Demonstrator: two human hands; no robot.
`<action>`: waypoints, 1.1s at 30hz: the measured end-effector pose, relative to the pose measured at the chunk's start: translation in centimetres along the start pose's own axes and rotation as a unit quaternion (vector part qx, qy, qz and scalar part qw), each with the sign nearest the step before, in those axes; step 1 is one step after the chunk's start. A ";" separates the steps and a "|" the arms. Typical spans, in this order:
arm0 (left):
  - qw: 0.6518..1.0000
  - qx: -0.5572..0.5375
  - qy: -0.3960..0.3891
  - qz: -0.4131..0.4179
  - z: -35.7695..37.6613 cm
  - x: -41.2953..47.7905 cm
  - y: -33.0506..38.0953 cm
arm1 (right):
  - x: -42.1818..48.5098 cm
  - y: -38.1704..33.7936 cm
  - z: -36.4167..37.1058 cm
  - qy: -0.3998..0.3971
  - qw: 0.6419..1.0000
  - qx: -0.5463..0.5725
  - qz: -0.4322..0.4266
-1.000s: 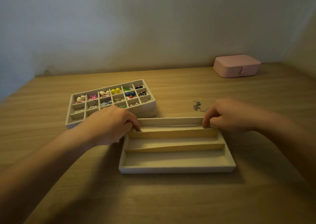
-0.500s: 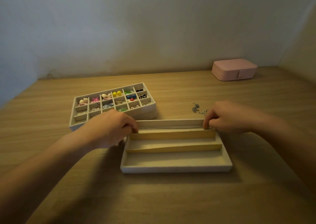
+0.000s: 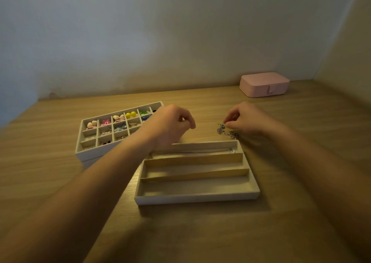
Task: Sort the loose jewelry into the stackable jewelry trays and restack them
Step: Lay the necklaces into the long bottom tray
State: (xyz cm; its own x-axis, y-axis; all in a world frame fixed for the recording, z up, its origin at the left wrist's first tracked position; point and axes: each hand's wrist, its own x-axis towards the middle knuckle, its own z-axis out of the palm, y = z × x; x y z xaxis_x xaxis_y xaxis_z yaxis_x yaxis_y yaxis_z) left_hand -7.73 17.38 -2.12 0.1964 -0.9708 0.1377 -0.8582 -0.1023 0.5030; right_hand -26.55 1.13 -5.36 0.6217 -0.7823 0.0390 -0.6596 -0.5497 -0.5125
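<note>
Both hands lift off tray point(image 3: 196, 197); R hand point(image 3: 247, 120) now pinches chain point(image 3: 220, 130) on table point(image 3: 200, 232), L hand point(image 3: 170, 126) loosely curled, empty. Chain's prob. light, limp, tangle-prone: grab by an end.

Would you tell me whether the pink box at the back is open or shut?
Shut: the pink rectangular box has its lid flat and front tab down.

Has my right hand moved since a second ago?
Yes. The right hand left the three-slot tray at its far right corner and moved away from the person, beyond the tray's far wall, fingertips now at the silver chain.
</note>
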 end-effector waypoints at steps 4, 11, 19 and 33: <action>0.996 -0.075 0.033 -0.026 1.6 1.2 0.5 | 0.5 -1.4 1.5 -0.019 1.000 -0.016 -0.013; 0.991 -0.117 0.045 -0.041 2.5 1.0 0.3 | 1.5 -2.2 2.3 -0.033 0.997 -0.069 0.009; 0.982 -0.158 0.097 -0.030 2.1 -0.1 -0.2 | 0.7 -3.1 0.4 0.032 0.998 0.042 -0.029; 0.937 -0.288 0.195 0.037 2.1 -2.8 0.9 | -5.1 -8.0 -0.7 0.030 0.911 0.381 -0.152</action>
State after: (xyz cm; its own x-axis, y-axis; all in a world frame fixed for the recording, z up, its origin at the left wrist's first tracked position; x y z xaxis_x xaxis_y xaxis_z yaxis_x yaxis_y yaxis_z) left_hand -9.99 19.52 -3.85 0.4014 -0.8059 0.4352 -0.4996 0.2055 0.8415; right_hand -24.76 9.36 -0.90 0.6875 -0.6550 0.3135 0.0389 -0.3979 -0.9166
